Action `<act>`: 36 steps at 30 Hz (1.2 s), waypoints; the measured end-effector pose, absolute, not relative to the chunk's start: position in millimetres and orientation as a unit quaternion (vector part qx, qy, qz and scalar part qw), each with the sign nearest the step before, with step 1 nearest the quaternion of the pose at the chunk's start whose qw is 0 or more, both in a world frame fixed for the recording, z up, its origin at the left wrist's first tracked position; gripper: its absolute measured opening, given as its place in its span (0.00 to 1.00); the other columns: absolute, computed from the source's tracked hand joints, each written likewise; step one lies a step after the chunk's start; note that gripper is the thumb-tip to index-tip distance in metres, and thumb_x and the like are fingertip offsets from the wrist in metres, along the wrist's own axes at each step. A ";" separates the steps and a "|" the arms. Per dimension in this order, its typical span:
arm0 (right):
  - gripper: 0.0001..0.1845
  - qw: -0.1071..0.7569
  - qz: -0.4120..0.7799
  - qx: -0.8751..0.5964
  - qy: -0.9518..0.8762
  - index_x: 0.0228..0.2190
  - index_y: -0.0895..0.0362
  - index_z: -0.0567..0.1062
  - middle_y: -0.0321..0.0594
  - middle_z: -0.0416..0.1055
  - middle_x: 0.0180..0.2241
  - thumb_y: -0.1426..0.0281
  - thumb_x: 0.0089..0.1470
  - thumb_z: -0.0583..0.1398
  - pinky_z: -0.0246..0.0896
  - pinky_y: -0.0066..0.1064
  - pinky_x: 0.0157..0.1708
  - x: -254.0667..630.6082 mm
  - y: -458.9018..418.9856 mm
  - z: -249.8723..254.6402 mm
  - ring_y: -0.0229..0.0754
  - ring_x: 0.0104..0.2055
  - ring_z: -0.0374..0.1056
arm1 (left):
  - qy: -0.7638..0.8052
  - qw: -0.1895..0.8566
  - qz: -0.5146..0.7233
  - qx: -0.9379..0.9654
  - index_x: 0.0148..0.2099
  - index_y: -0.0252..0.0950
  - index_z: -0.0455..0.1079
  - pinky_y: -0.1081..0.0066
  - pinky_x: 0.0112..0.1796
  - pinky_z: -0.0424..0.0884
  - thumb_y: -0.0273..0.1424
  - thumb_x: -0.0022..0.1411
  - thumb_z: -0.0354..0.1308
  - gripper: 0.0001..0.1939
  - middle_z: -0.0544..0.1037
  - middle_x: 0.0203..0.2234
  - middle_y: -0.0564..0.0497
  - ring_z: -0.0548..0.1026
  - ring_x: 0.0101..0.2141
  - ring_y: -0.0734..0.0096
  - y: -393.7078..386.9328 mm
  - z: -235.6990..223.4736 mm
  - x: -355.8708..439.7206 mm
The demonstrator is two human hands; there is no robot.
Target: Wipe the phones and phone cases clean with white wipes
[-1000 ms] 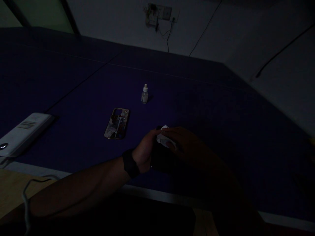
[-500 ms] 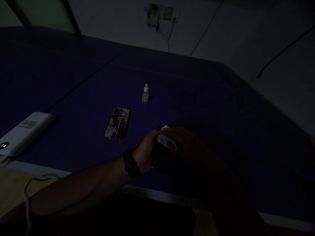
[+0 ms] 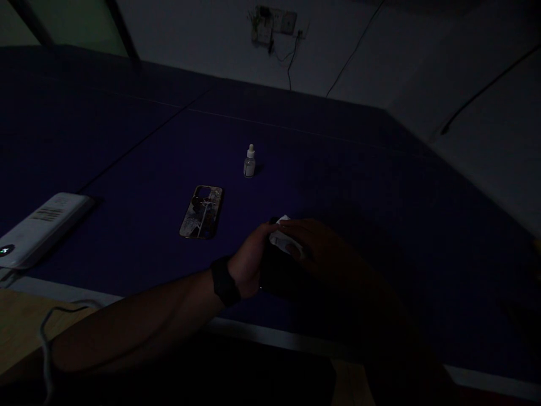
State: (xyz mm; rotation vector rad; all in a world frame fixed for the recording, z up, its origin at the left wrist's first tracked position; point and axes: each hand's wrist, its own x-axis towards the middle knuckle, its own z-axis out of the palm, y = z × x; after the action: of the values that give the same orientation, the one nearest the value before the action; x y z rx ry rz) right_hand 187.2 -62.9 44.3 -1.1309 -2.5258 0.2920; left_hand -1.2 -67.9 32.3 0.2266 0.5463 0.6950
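Note:
My left hand point(image 3: 250, 259), with a dark band on its wrist, grips the edge of a dark, flat phone point(image 3: 276, 273). Its fingers are mostly hidden beneath the phone. Against the phone's upper part my right hand point(image 3: 313, 242) presses a crumpled white tissue point(image 3: 284, 241), its fingers closed over it. Deep shadow hides most of the phone's face. Left of my hands lies a patterned phone case point(image 3: 202, 212) with a camera cut-out. A small dropper bottle point(image 3: 249, 163) with a white cap stands upright beyond them.
A white power bank point(image 3: 42, 228) with a cable at its near end lies at the left table edge. The dark blue table point(image 3: 139, 169) reaches back to a wall with sockets point(image 3: 283, 21) and hanging cords. The room is very dim.

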 end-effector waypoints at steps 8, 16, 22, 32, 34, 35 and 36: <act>0.23 0.183 0.092 -0.396 -0.895 0.60 0.55 0.70 0.49 0.72 0.60 0.70 0.65 0.55 0.66 0.52 0.61 185.7 -63.4 47.3 0.52 0.61 0.69 | 0.260 0.902 0.327 0.108 0.42 0.34 0.76 0.66 0.41 0.69 0.45 0.65 0.56 0.19 0.82 0.33 0.48 0.78 0.33 0.67 -66.5 28.6 -1.9; 0.23 0.185 0.098 -0.399 -0.893 0.60 0.55 0.70 0.49 0.72 0.60 0.70 0.65 0.55 0.66 0.53 0.61 185.4 -63.2 45.6 0.52 0.62 0.69 | 0.264 0.896 0.340 0.106 0.42 0.33 0.76 0.66 0.41 0.69 0.43 0.65 0.57 0.18 0.82 0.33 0.47 0.78 0.33 0.67 -67.1 29.8 -0.7; 0.23 0.196 0.106 -0.398 -0.890 0.60 0.52 0.70 0.47 0.73 0.60 0.70 0.64 0.56 0.66 0.52 0.61 185.2 -63.3 47.0 0.52 0.61 0.69 | 0.262 0.901 0.330 0.103 0.41 0.33 0.76 0.67 0.39 0.69 0.44 0.65 0.57 0.18 0.82 0.32 0.48 0.78 0.32 0.67 -67.2 29.2 -0.9; 0.23 0.190 0.109 -0.403 -0.889 0.60 0.51 0.70 0.44 0.72 0.60 0.69 0.65 0.55 0.66 0.52 0.62 184.9 -63.0 47.0 0.52 0.62 0.69 | 0.282 0.896 0.326 0.103 0.41 0.33 0.76 0.67 0.39 0.68 0.42 0.67 0.54 0.18 0.81 0.31 0.49 0.77 0.31 0.68 -67.6 34.2 -1.2; 0.23 0.186 0.109 -0.400 -0.891 0.60 0.52 0.70 0.46 0.72 0.61 0.69 0.65 0.55 0.66 0.52 0.62 184.9 -63.2 47.6 0.52 0.62 0.69 | 0.287 0.895 0.326 0.098 0.40 0.33 0.76 0.67 0.39 0.68 0.43 0.67 0.54 0.18 0.81 0.30 0.49 0.77 0.31 0.68 -67.9 34.3 -1.0; 0.23 0.185 0.110 -0.401 -0.891 0.60 0.52 0.70 0.45 0.72 0.61 0.70 0.65 0.55 0.65 0.51 0.62 185.2 -63.4 47.4 0.52 0.62 0.69 | 0.290 0.895 0.325 0.097 0.41 0.33 0.76 0.67 0.39 0.68 0.43 0.66 0.54 0.18 0.81 0.31 0.49 0.76 0.31 0.68 -68.1 34.2 -1.0; 0.24 0.184 0.110 -0.402 -0.890 0.60 0.51 0.70 0.45 0.72 0.61 0.70 0.64 0.56 0.65 0.51 0.63 185.5 -63.5 47.0 0.52 0.63 0.69 | 0.294 0.894 0.323 0.099 0.41 0.33 0.76 0.67 0.39 0.68 0.43 0.66 0.55 0.18 0.81 0.31 0.49 0.76 0.31 0.68 -68.3 34.2 -1.0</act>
State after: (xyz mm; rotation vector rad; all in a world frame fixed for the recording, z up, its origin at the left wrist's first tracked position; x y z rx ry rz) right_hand 185.5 -63.5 47.0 -1.1341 -2.5089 0.3096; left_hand -1.0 -68.3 34.2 0.2056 0.6095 0.6708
